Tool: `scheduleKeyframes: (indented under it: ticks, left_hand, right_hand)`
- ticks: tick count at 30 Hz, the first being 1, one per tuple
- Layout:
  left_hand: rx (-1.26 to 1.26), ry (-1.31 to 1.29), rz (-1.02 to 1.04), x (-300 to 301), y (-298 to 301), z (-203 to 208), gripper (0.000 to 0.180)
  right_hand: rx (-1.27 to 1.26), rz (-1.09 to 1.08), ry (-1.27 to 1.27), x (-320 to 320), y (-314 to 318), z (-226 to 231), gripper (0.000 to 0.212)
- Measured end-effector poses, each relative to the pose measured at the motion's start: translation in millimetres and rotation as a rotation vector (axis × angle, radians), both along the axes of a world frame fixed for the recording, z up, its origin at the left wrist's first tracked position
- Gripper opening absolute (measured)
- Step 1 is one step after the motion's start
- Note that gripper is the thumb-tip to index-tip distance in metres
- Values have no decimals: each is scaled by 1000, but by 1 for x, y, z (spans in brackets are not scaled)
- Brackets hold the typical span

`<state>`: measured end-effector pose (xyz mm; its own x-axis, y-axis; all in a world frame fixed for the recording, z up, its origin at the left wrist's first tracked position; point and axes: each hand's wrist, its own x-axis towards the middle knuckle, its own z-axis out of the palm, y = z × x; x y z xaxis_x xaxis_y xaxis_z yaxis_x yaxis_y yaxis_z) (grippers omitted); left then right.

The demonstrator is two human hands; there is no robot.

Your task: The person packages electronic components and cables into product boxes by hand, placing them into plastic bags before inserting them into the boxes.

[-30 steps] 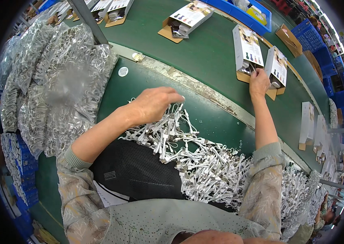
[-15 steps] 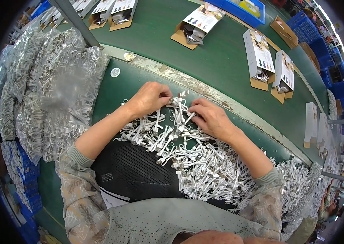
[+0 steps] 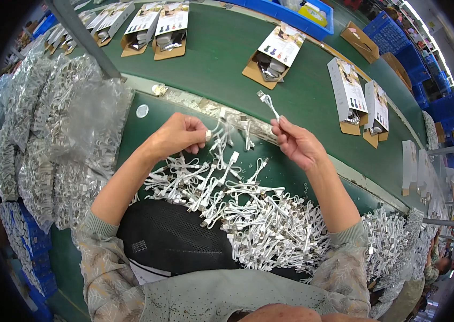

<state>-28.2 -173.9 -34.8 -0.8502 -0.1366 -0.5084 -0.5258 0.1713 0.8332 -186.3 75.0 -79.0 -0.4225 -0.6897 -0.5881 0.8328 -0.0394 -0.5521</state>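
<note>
My right hand [image 3: 301, 145] pinches a short, folded white USB cable [image 3: 271, 106] by its lower end; its metal plug points up over the belt's edge. At the left, my left hand [image 3: 181, 136] has its thumb and fingers closed on the white end of another cable [image 3: 208, 135], partly blurred. Between the hands, a few white cables [image 3: 246, 133] lie against the worn metal rail. Below both hands a large heap of the same white cables [image 3: 278, 228] spreads over the green tabletop and beside a black mesh cloth [image 3: 176, 236].
Beyond the rail [image 3: 200, 102], open white boxes [image 3: 279, 51] with packed contents stand on the green conveyor belt [image 3: 221, 59]. Clear bags full of cables [image 3: 71, 123] are piled at the left by a metal post [image 3: 85, 40]. A blue tray [image 3: 304, 20] sits at the far side.
My right hand has drawn back to the right and lifted a cable out. My left hand has moved slightly left and down. The boxes on the belt have shifted in view.
</note>
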Motion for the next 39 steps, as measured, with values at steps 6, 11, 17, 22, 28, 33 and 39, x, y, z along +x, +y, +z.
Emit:
scheduleKeyframes:
  ticks: [6, 11, 17, 22, 28, 33, 39]
  left_hand:
    - [-52, 49, 77, -1, 5, -4, 14]
    - [38, 76, 112, -1, 3, -10, 21]
    - [157, 14, 177, -1, 2, -18, 17]
    - [270, 8, 204, -1, 4, -13, 15]
    - [488, 25, 189, -4, 14, -11, 15]
    - [642, 60, 207, -2, 5, 1, 13]
    - [531, 144, 350, -12, -19, 1, 10]
  right_hand:
    - [-98, -297, -102, -31, -36, -35, 16]
    - [-56, -482, -83, -76, -60, -58, 16]
    - [185, 0, 411, -69, -58, -36, 23]
    - [-95, 421, 618, -2, -48, -3, 45]
    - [-149, 545, 547, 22, -46, -6, 32]
    - [157, 499, 733, 20, -38, 7, 22]
    - [261, 272, 716, 5, -33, -1, 22]
